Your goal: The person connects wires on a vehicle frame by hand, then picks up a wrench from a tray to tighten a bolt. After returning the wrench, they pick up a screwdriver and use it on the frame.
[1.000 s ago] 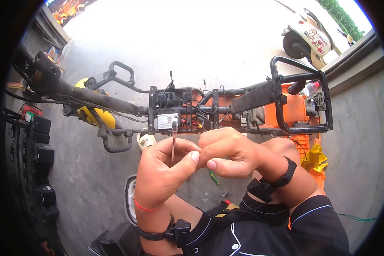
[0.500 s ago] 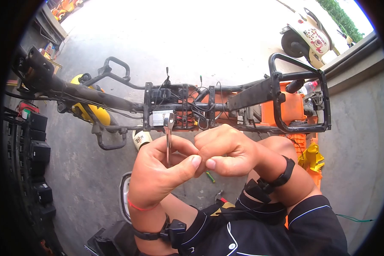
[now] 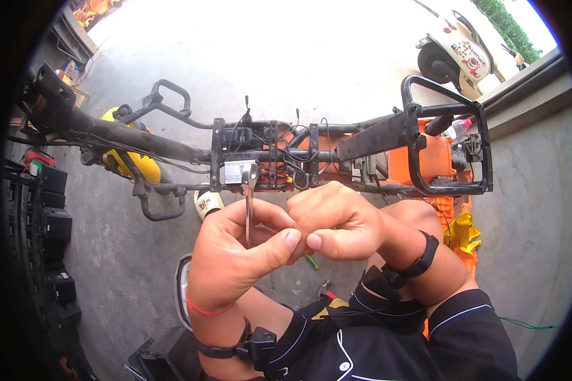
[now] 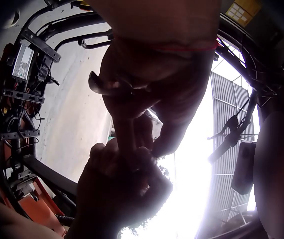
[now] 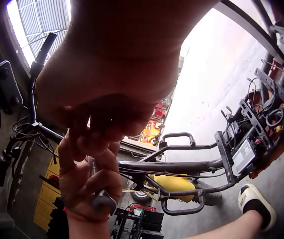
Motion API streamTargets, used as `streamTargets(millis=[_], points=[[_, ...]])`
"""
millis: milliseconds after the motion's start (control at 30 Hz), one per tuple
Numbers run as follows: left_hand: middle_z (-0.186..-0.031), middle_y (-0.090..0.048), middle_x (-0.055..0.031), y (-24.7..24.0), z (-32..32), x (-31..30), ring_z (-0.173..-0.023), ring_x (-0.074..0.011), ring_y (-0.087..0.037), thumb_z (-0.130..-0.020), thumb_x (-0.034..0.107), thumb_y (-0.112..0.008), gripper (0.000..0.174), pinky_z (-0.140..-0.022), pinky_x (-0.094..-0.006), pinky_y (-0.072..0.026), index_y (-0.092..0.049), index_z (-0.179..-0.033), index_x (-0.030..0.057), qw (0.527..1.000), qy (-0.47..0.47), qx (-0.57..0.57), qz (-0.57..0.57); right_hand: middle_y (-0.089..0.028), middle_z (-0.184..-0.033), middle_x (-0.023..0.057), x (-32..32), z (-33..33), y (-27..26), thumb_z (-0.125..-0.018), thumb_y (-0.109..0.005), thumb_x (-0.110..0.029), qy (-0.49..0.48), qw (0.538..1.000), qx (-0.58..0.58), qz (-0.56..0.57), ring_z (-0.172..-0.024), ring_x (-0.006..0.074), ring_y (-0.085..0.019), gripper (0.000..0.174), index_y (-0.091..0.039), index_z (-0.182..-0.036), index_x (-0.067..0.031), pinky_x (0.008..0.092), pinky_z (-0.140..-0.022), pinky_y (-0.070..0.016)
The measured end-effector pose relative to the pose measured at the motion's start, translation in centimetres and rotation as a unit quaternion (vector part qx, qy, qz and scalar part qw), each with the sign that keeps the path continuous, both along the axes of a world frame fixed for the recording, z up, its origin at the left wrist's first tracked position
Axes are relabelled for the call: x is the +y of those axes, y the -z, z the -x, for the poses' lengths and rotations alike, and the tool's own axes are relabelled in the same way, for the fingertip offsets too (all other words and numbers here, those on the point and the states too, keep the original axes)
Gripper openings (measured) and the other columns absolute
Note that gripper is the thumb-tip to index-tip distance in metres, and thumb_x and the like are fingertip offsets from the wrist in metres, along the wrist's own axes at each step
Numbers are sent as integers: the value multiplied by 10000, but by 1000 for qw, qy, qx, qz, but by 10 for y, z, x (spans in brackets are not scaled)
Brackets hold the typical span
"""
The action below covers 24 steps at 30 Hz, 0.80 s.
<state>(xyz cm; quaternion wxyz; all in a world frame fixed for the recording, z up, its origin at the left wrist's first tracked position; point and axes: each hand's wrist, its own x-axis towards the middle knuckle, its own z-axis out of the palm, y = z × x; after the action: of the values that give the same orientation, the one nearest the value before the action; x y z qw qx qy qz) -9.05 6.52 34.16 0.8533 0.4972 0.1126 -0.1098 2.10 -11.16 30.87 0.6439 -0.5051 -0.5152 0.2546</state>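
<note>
My left hand [image 3: 232,257] holds a silver wrench [image 3: 249,184] across its palm, the open jaw end sticking out past the fingers toward the bike frame. Its thumb and forefinger meet the fingertips of my right hand [image 3: 337,222], which is curled with the thumb tucked in. Between the fingertips a small silvery ridged piece [image 5: 92,163] shows in the right wrist view; most of it is hidden, and I cannot tell its kind. Just beyond both hands lies a stripped black bike frame [image 3: 171,152] with wires and a silver box [image 3: 238,172] mounted on it.
Orange body parts [image 3: 419,159] sit under the frame's right end, a yellow cylindrical part [image 3: 133,162] under its left. Black boxes [image 3: 57,222] line the left side. A green-handled tool [image 3: 311,261] lies on the floor. A white scooter [image 3: 461,54] stands outside.
Both hands, with the wrench, have shifted slightly left in the head view, and the background has shifted left and up a little. The fingertips stay together.
</note>
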Motion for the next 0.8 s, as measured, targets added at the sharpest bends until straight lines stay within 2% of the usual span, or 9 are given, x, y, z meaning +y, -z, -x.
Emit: streamTargets(millis=[400,600,800], points=[[-906,-720,-129,-7,1,2,-818,-163,-711,-893,13,-739,190,-749,-279,-593,-619,-1024,-55,999,0,26,-20,-574,-610,82,4,0,4,-873,-563,-154,-4,1000,7,0,-570,239,-504,252,-728,-769,5,367,-551,-394],[-936,-690,-93,-2,1,0,-833,-146,-697,-898,-2,-724,172,-762,-272,-590,-627,-1034,-47,1000,-7,8,-8,-579,-611,82,4,-1,5,-875,-570,-158,6,1000,9,3,-572,235,-507,255,-728,-759,5,365,-552,-400],[-975,-663,-73,-8,0,-2,-858,-133,-686,-897,5,-727,172,-770,-266,-586,-624,-1026,-44,999,1,38,-11,-589,-615,88,2,-3,2,-871,-581,-158,-2,1000,-4,7,-579,237,-516,249,-742,-768,2,363,-553,-410]])
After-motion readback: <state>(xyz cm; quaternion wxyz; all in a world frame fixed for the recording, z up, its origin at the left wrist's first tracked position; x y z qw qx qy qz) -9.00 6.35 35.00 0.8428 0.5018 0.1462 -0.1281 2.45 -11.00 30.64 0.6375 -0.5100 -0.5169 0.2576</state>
